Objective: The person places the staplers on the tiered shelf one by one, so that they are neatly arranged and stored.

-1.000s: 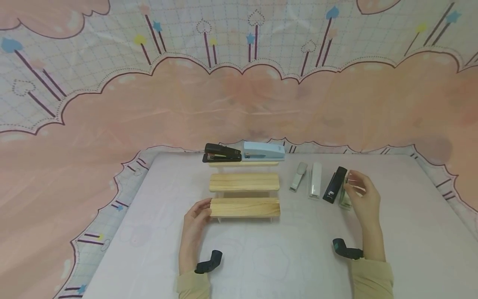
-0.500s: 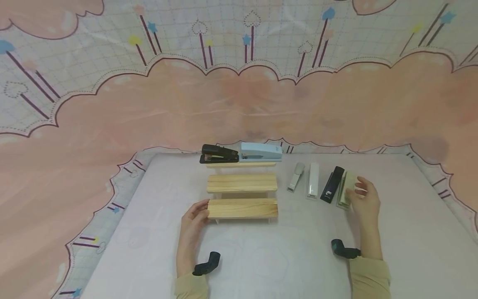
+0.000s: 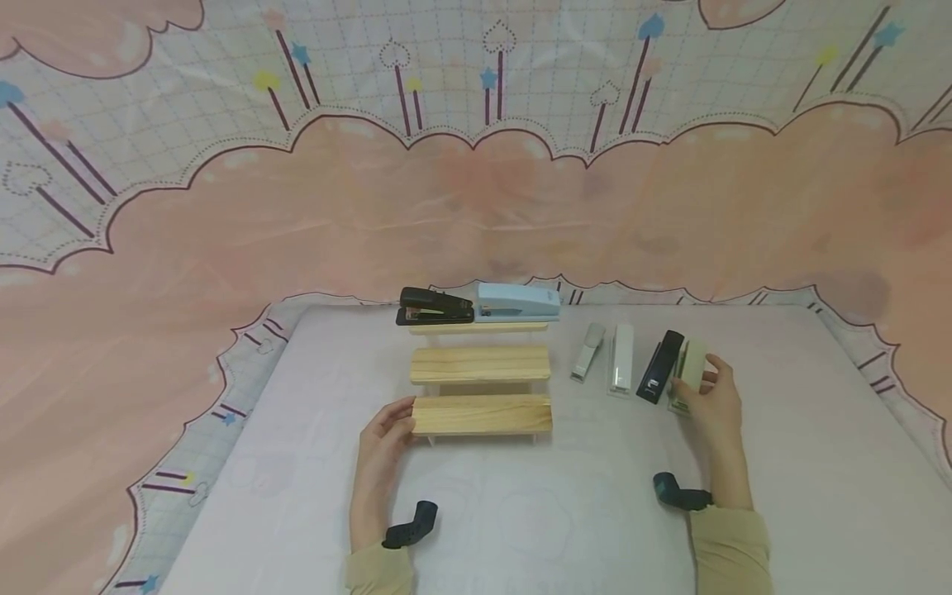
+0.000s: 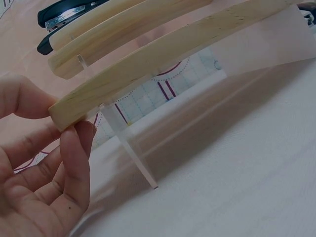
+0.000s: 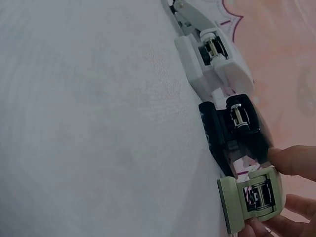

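Observation:
At the front tier of a stepped wooden display rack (image 3: 482, 416), my left hand (image 3: 381, 438) pinches the plank's left end. The left wrist view shows the thumb and fingertips (image 4: 76, 148) on either side of that plank end. My right hand (image 3: 714, 405) holds a pale green stapler (image 3: 693, 364), thumb on its left side and fingers on its right. Its green front end (image 5: 259, 197) shows between thumb and fingers in the right wrist view. Just left of it lies a black stapler (image 3: 660, 368), close to the thumb.
Farther left on the table lie a white stapler (image 3: 621, 359) and a small grey stapler (image 3: 587, 353). On the rack's top tier stand an open-mouthed black stapler (image 3: 435, 307) and a light blue stapler (image 3: 518, 303). A patterned cloth (image 3: 476, 215) hangs behind the white table (image 3: 521, 512).
My right hand has come round the green stapler, moving from its top to its sides and slightly left. The left hand keeps its hold on the rack; the whole view has shifted slightly.

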The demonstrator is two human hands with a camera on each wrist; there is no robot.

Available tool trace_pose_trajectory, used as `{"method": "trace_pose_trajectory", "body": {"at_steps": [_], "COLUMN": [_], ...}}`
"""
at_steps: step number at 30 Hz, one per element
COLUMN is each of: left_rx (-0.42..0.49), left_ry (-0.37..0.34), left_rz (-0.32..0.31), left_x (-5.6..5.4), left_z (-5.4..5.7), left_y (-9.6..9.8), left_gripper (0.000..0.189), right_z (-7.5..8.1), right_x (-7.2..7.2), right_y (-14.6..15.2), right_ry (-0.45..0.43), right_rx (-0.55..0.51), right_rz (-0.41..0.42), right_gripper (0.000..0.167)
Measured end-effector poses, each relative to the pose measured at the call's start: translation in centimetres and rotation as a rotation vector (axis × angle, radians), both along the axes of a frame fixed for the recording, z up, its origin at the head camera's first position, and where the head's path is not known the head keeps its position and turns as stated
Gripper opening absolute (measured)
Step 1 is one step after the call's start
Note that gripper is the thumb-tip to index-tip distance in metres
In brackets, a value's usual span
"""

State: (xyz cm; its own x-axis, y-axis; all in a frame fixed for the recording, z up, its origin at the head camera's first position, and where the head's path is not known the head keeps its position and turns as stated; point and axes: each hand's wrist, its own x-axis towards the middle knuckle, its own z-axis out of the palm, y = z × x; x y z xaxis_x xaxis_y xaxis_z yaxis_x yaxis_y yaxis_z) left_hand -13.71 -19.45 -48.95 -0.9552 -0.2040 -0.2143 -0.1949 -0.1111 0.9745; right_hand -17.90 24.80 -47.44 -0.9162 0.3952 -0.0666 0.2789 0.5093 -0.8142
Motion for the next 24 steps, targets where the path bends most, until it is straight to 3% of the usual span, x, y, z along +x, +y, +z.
{"method": "trace_pose_trajectory", "body": {"at_steps": [15,24], "left_rx": [0.007,0.027], "left_ry": [0.008,0.019], "left_rz": [0.005,0.001], "left_x": [-0.06,0.03], "left_z": [0.05,0.09], "left_y": [0.02,-0.01], "left_gripper": [0.037,0.038], "right_z": [-0.53,-0.45], "right_x": [-0.29,-0.10], "right_y": [-0.16,-0.15], "right_ry": [0.023,0.027], "right_rx": [0.097,0.068], "right_rz": [-0.029,-0.048], "right_gripper": [0.074,0.072]}}
